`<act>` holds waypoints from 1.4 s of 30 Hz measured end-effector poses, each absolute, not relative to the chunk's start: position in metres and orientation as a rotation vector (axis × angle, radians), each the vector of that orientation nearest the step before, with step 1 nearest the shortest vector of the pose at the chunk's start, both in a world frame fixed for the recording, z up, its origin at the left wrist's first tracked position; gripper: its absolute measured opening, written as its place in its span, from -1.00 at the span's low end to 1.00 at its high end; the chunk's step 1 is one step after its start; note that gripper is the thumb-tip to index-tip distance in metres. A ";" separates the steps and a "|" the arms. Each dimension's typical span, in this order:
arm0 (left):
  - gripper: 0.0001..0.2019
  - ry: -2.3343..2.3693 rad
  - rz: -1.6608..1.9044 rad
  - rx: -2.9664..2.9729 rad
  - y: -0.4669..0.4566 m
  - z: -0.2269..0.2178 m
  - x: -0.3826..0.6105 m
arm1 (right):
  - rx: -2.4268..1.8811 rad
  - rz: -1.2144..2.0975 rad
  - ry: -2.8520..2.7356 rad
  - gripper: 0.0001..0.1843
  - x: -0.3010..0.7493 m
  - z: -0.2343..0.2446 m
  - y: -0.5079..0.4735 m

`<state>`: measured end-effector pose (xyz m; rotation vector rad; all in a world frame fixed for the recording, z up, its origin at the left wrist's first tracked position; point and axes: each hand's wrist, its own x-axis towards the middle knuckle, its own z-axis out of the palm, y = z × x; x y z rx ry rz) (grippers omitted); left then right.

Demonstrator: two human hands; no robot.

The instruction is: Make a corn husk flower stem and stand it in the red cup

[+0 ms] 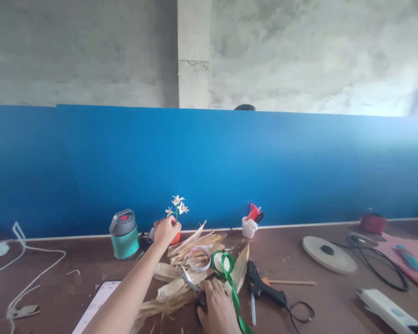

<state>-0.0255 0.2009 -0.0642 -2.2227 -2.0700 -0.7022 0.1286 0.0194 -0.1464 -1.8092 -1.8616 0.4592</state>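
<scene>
Along the far edge of a brown wooden workbench [90,253], the left hand [166,230] reaches out against a blue panel [209,167], its fingers curled narrowly around a small orange pot [176,238] that carries a thin green stem of pale cream flowers [177,205]. Near the middle of the bench, the right hand [218,311] lies with its fingers closed over the black handles of steel scissors [188,280], whose blades point far and left across a loose heap of dried corn husks [181,273]. On the husks sit a white ribbon roll [199,258] and a green satin ribbon roll [222,262], its tail trailing toward the near edge. Just right of the husks lies a black hot glue gun [261,287] with its cord. Left of the left hand stands a teal-and-grey insulated flask [124,234]; farther right, a white cup [250,227] holds red-handled tools [253,212].
</scene>
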 end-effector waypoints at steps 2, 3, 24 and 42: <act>-0.84 -2.094 -0.711 -2.241 0.203 -0.063 -0.027 | -1.808 0.457 -1.863 -0.62 0.129 -0.146 0.020; -0.83 -2.102 -0.717 -2.250 0.203 -0.063 -0.028 | -1.807 0.455 -1.864 -0.62 0.129 -0.146 0.020; -0.75 -2.206 -0.741 -2.080 0.206 -0.072 -0.038 | -1.841 0.450 -1.862 -0.63 0.128 -0.143 0.019; -0.76 -2.075 -0.495 -2.122 0.216 -0.070 -0.030 | -1.820 0.433 -1.843 -0.66 0.128 -0.149 0.021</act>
